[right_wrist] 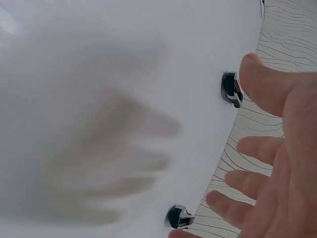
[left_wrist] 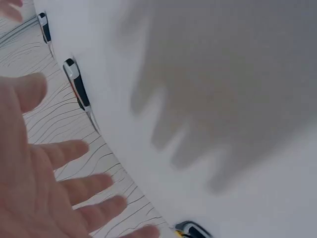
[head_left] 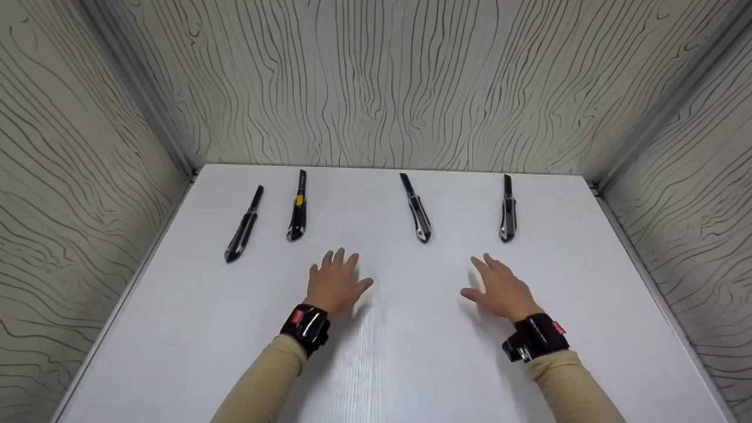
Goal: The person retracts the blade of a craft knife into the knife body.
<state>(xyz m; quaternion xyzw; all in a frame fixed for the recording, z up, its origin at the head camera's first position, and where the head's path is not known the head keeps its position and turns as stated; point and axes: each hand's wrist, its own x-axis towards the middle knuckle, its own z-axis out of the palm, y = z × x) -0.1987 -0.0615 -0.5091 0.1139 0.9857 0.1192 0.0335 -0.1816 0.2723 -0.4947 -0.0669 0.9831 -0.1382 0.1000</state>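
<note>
Several utility knives lie apart on a white table, their narrow ends toward the back edge. At the far left is a black utility knife; beside it lies one with a yellow slider. Right of the middle rests a black-and-grey utility knife, and farther right another utility knife. My left hand hovers with spread fingers nearest the yellow-slider knife. My right hand, fingers extended, hovers nearest the rightmost knife. Both wrist views show bare palms and shadows beneath; neither hand touches a knife.
Wood-grain patterned panels stand behind the table and on both sides. Grey metal posts rise at the back corners. A black wrist strap sits on each wrist, above tan sleeves.
</note>
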